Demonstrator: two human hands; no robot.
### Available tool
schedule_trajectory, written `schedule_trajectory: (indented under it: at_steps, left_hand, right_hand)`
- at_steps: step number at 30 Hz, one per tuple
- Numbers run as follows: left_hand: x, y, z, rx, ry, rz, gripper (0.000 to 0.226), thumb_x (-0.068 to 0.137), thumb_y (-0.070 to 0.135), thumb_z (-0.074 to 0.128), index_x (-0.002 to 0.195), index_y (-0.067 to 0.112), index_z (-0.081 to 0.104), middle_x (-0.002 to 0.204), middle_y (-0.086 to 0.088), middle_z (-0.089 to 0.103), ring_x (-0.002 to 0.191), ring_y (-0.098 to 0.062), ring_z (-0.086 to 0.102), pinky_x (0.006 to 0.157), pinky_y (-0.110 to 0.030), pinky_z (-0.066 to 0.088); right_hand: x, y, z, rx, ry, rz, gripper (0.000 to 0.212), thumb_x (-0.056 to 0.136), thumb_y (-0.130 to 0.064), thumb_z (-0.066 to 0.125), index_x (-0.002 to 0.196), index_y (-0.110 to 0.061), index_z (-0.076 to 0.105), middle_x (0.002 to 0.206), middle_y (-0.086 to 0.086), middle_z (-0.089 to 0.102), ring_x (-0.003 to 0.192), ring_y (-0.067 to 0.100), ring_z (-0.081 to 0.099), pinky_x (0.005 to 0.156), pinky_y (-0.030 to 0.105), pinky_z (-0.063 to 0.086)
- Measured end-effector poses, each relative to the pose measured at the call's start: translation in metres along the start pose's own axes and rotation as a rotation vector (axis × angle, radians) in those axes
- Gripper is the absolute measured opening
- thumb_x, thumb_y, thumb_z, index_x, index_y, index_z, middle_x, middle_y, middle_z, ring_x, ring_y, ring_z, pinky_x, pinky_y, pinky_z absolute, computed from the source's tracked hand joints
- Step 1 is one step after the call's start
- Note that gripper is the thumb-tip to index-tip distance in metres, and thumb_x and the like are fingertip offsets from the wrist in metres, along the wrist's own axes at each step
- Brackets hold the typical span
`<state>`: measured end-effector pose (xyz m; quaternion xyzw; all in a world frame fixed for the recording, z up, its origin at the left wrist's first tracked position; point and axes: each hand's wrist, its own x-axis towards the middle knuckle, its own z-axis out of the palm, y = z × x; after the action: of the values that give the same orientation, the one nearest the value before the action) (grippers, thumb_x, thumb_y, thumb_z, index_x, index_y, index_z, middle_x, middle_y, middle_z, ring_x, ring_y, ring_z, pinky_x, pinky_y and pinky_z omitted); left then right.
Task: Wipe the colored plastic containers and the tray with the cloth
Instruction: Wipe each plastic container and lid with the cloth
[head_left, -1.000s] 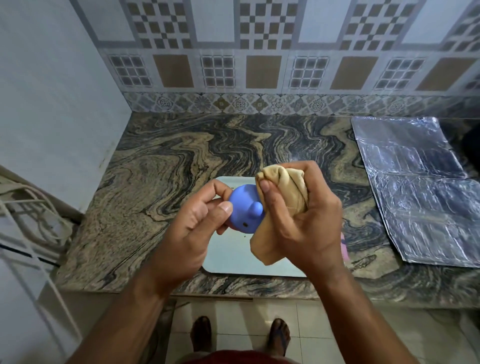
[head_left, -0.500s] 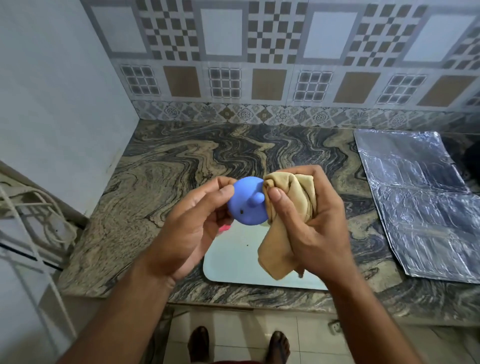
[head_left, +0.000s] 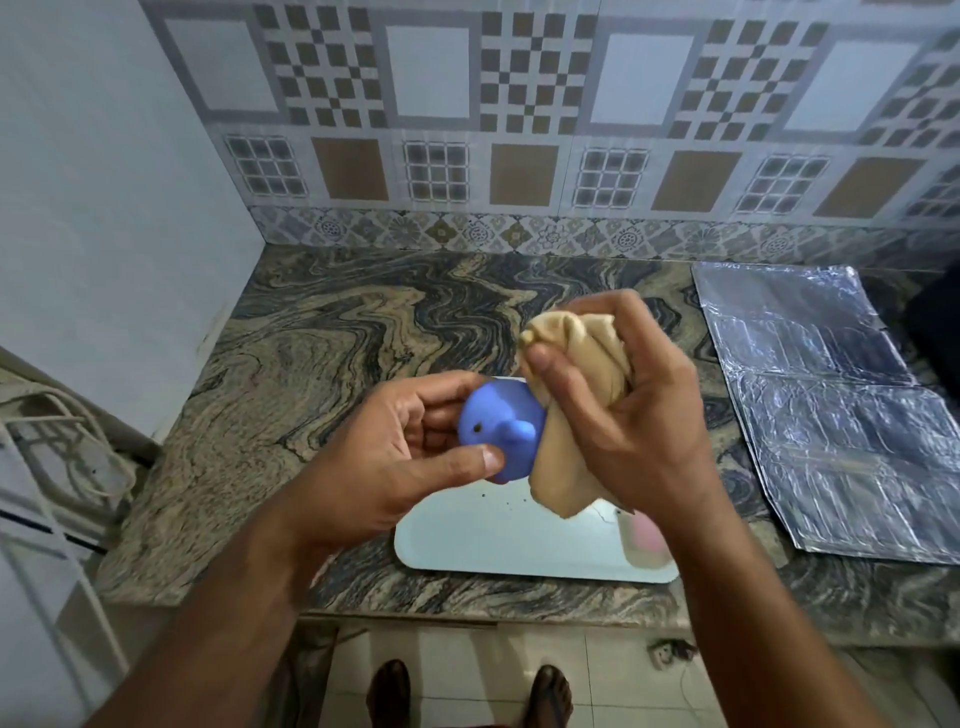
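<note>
Wiping the blue container in mid-air

Held above the tray (head_left: 498, 545), the blue container (head_left: 501, 434) sits pinched between thumb and fingers of the left hand (head_left: 395, 462). The right hand (head_left: 618, 415), at 3 o'clock from it, grips the bunched cloth (head_left: 576, 395), which touches the container's right side. A pink container (head_left: 647, 538) lies at 5 o'clock on the tray.

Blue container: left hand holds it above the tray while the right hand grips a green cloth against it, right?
Not quite. In the head view the cloth is tan, not green. Otherwise yes: the left hand holds the blue container above the tray, and the right hand grips the cloth against it.
</note>
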<state>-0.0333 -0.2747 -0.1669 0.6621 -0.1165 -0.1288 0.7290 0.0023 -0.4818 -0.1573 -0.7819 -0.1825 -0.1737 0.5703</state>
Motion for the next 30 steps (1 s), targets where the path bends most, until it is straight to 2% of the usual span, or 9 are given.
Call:
schedule_trajectory:
  at_steps: [3,7,9,13,16,19,21,25,30]
  left_hand:
    - [0.004,0.001,0.000,-0.103,0.073,-0.013,0.042,0.074,0.021,0.077,0.114,0.009,0.074,0.098,-0.005,0.080,0.085,-0.012,0.074,0.074,-0.022,0.058]
    - [0.008,-0.002,0.010,-0.228,0.128,0.020,0.032,0.078,0.017,0.072,0.108,0.009,0.080,0.095,-0.007,0.077,0.077,-0.013,0.067,0.066,-0.024,0.049]
    - [0.011,-0.004,0.021,-0.367,0.223,-0.002,0.023,0.081,0.008,0.069,0.101,0.008,0.080,0.095,-0.009,0.077,0.075,-0.013,0.069,0.063,-0.019,0.051]
    - [0.013,-0.008,0.035,-0.434,0.384,-0.076,0.017,0.083,0.021,0.068,0.090,0.022,0.084,0.088,0.001,0.077,0.073,-0.006,0.065,0.069,-0.019,0.050]
    - [0.011,-0.009,0.031,-0.314,0.360,-0.036,0.015,0.082,0.023,0.075,0.095,0.021,0.083,0.089,-0.002,0.076,0.078,-0.015,0.061,0.073,-0.026,0.046]
    - [0.010,-0.009,0.027,-0.209,0.291,0.006,0.023,0.078,0.032,0.077,0.096,0.018,0.081,0.091,-0.008,0.075,0.088,-0.029,0.053,0.074,-0.036,0.041]
    - [0.012,-0.006,0.026,-0.220,0.293,0.015,0.023,0.078,0.032,0.076,0.096,0.018,0.081,0.091,-0.007,0.075,0.087,-0.028,0.053,0.072,-0.034,0.041]
    - [0.016,-0.002,0.032,-0.375,0.321,0.009,0.013,0.088,0.017,0.073,0.097,0.012,0.081,0.096,-0.010,0.078,0.082,-0.014,0.070,0.069,-0.019,0.054]
    - [0.009,-0.006,0.044,-0.467,0.259,0.002,0.028,0.089,0.020,0.068,0.113,0.015,0.081,0.109,-0.005,0.077,0.092,-0.008,0.067,0.075,-0.019,0.053]
  right_hand:
    - [0.004,0.003,-0.006,0.202,0.016,0.036,0.012,0.101,-0.017,0.071,0.106,-0.009,0.063,0.084,-0.017,0.069,0.076,-0.006,0.063,0.075,0.011,0.048]
    - [-0.014,0.003,0.003,0.262,-0.023,0.091,0.017,0.099,-0.015,0.071,0.107,-0.002,0.063,0.089,-0.012,0.071,0.078,-0.003,0.064,0.076,0.013,0.050]
    - [-0.021,0.004,0.011,0.281,0.075,0.120,0.014,0.098,-0.015,0.071,0.107,-0.008,0.063,0.088,-0.014,0.072,0.076,-0.003,0.064,0.074,0.014,0.051]
    - [-0.031,0.002,0.019,0.224,0.193,0.091,0.014,0.098,-0.025,0.071,0.108,-0.025,0.062,0.092,-0.015,0.075,0.077,0.002,0.070,0.072,0.018,0.054]
    - [-0.033,0.002,0.017,0.083,0.177,0.036,0.016,0.098,-0.034,0.073,0.109,-0.033,0.061,0.096,-0.012,0.074,0.081,0.012,0.072,0.073,0.026,0.057]
    - [-0.023,0.002,0.011,0.071,0.197,0.027,0.016,0.098,-0.034,0.072,0.108,-0.026,0.062,0.092,-0.016,0.073,0.077,0.006,0.070,0.073,0.020,0.054]
    - [-0.017,-0.002,0.007,0.130,0.190,0.032,0.017,0.098,-0.033,0.070,0.107,-0.021,0.062,0.090,-0.020,0.072,0.076,0.000,0.068,0.074,0.015,0.051]
    - [-0.021,-0.005,0.007,0.201,0.148,0.044,0.017,0.097,-0.028,0.071,0.108,-0.020,0.061,0.092,-0.018,0.073,0.078,-0.002,0.068,0.076,0.015,0.052]
    - [-0.033,-0.002,0.017,0.177,0.277,0.080,0.016,0.098,-0.026,0.073,0.108,-0.030,0.062,0.093,-0.012,0.077,0.076,0.009,0.073,0.071,0.031,0.058]
